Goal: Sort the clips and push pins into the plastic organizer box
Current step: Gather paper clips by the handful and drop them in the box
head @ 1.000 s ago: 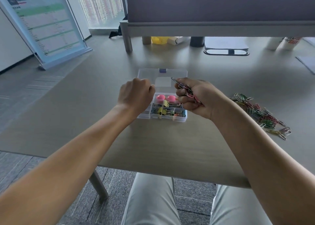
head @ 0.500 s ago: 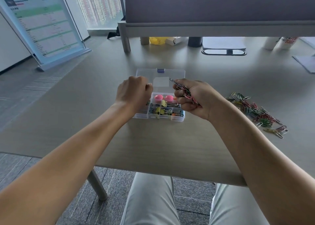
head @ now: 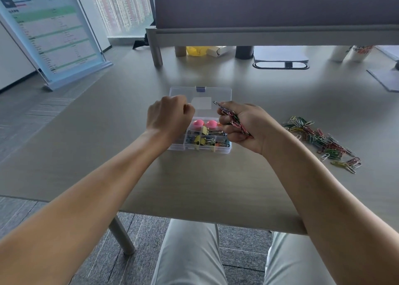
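Over the organizer box [head: 199, 149], binder clips and pins already sorted, right hand [head: 244, 125] grips paper clips; left hand [head: 167, 120] curled, contents hidden; pile [head: 319, 140] remains right.

Clear lidded-open organizer box [head: 199, 149] with pink push pins [head: 204, 123], binder clips [head: 203, 141]; loose coloured paper clips [head: 319, 140] rightward

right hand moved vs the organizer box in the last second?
No. The right hand, gripping a bunch of paper clips, stays over the right end of the organizer box; the small frame shift looks like head motion.
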